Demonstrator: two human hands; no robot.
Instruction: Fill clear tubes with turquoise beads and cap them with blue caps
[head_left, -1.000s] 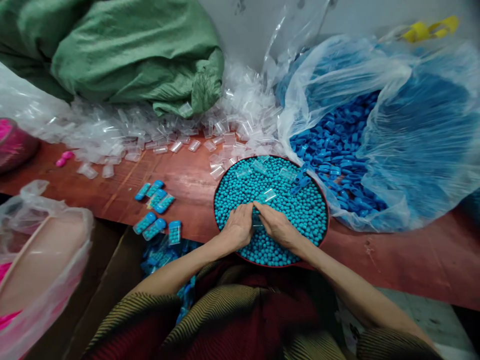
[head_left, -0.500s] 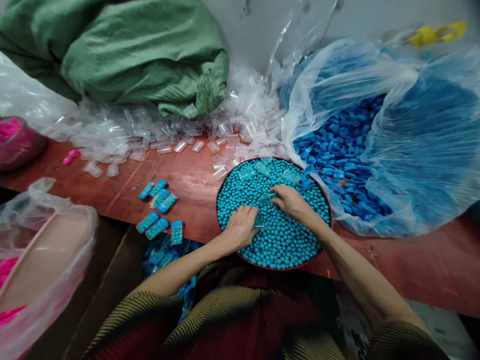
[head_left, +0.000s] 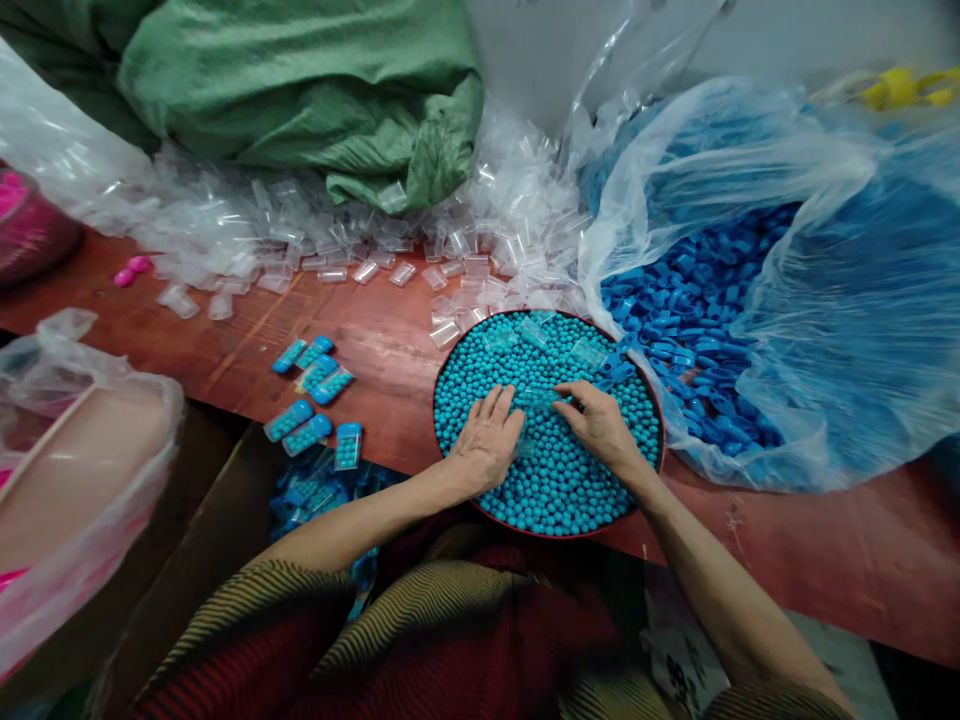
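A round red-rimmed tray (head_left: 663, 440) full of small turquoise beads (head_left: 559, 500) is in front of me. Over its left half is my left hand (head_left: 487, 440), fingers stretched and slightly apart, near a clear case lying on the beads by the thumb. My right hand (head_left: 600, 425) pinches the end of a clear plastic case (head_left: 538, 399) between thumb and fingertips, low over the beads. How full that case is cannot be made out. More clear cases and some blue caps (head_left: 616, 368) rest on the beads at the tray's far side.
Several filled cases with blue caps (head_left: 306, 434) lie left of the tray. Behind it spreads a heap of clear cases (head_left: 480, 270) beside a green sack (head_left: 315, 90). At right, a plastic bag (head_left: 862, 330) spills blue caps (head_left: 690, 310). A bag-lined box (head_left: 97, 440) stands lower left.
My left hand's fingers have straightened and spread from a bent grip around a clear case. My right hand has shifted slightly right and down. The view has turned slightly.
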